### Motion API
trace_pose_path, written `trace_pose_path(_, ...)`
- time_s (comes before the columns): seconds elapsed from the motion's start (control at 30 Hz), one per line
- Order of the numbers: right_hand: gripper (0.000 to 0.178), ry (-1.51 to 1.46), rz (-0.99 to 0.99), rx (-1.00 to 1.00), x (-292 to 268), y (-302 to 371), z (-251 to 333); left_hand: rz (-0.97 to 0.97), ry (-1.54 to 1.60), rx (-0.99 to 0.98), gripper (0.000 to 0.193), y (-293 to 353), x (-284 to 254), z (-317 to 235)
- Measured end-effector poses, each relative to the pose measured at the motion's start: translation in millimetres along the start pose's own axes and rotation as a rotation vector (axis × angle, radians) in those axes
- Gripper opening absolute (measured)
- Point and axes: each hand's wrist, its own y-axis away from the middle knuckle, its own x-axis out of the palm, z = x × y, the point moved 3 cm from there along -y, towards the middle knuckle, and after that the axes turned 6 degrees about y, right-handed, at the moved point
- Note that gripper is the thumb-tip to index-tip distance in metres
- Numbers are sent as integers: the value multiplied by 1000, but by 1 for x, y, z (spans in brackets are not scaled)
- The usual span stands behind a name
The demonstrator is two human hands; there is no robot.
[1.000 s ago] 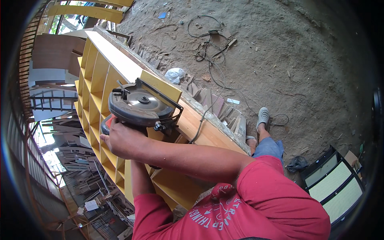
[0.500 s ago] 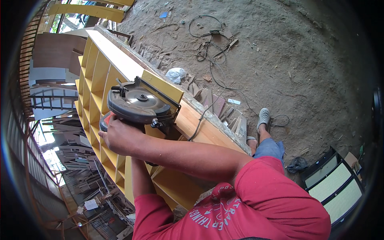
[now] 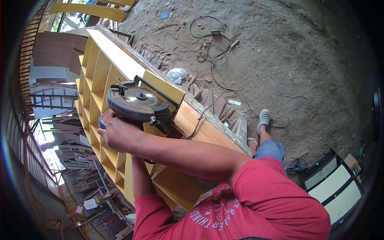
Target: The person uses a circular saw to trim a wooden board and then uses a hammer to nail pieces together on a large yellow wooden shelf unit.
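Observation:
A black circular saw (image 3: 134, 105) rests tilted against a short yellow wooden piece (image 3: 165, 89), its round blade (image 3: 141, 96) facing up. My right hand (image 3: 121, 134) is closed around the saw's handle, which shows a bit of red. My right forearm crosses over the left one. Of the left arm only the forearm (image 3: 142, 178) shows; its hand is hidden behind the right forearm and the saw. Below the saw stretches a yellow wooden frame (image 3: 102, 76) with several open compartments. A pale plank (image 3: 212, 132) runs along its right side.
A black cord (image 3: 195, 130) trails from beside the saw across the dirt floor (image 3: 312, 72). Wood offcuts (image 3: 218, 105) and a white plastic bag (image 3: 176, 75) lie along the frame's right edge. Stacked lumber (image 3: 76, 156) fills the left. A dark panelled item (image 3: 334, 180) stands at lower right.
The saw and my right hand have shifted very slightly left along the yellow piece. My grip on the handle is the same.

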Motion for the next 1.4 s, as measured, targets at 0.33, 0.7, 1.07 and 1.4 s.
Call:
trace_pose_path(0.33,69,-283,10,186,1,-8,-5,7,5,-9,61,-6,-3,-1)
trace_pose_path(0.7,72,-209,62,88,-2,-18,-5,17,10,-11,57,-15,-4,-1)
trace_pose_path(1.07,61,-306,136,127,1,-31,-8,14,15,-4,53,-21,-5,-3)
trace_pose_path(1.4,68,-390,112,176,1,-39,-12,12,4,10,50,-31,-4,-2)
